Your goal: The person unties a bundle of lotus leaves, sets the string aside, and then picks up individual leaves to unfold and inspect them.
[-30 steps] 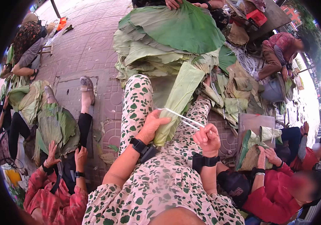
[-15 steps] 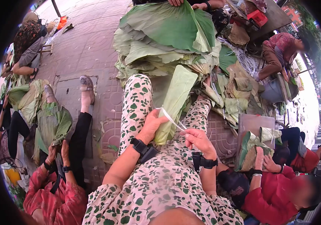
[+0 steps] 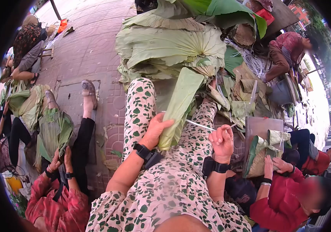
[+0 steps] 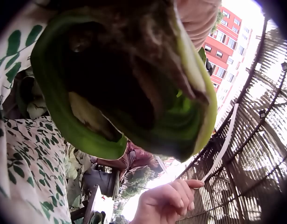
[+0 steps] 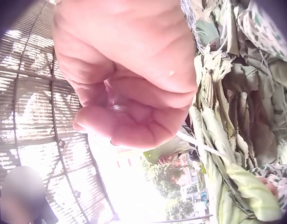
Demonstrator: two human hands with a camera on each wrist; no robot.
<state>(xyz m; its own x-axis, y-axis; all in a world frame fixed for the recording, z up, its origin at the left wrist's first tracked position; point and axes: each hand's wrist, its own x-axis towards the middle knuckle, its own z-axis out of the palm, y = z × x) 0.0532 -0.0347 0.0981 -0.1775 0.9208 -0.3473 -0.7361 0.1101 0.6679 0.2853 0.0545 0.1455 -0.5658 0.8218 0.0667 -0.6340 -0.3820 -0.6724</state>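
My left hand (image 3: 155,131) grips the lower part of a rolled lotus-leaf bundle (image 3: 184,102), which slants upward between my knees. In the left wrist view, the open end of the bundle (image 4: 43,93) shows a green rim around a dark, layered inside. A thin white strip (image 3: 201,125) stretches from the bundle to my right hand (image 3: 222,145). The fingers of that hand are curled, and the strip's free end (image 4: 227,140) sticks up past them in the left wrist view. From the right wrist, the strip (image 5: 204,145) runs taut toward the bundle.
A thick stack of lotus leaves (image 3: 165,42) lies just beyond my knees. Loose leaves (image 3: 246,89) and white strips (image 3: 252,60) are heaped to the right. People in red work with leaves on both sides; a board (image 3: 264,127) stands near the right one.
My right hand came in close to the bundle, then drew away right with the strip. The bundle's top tilted slightly. Across from me, the dark green top leaf was lifted off the stack.
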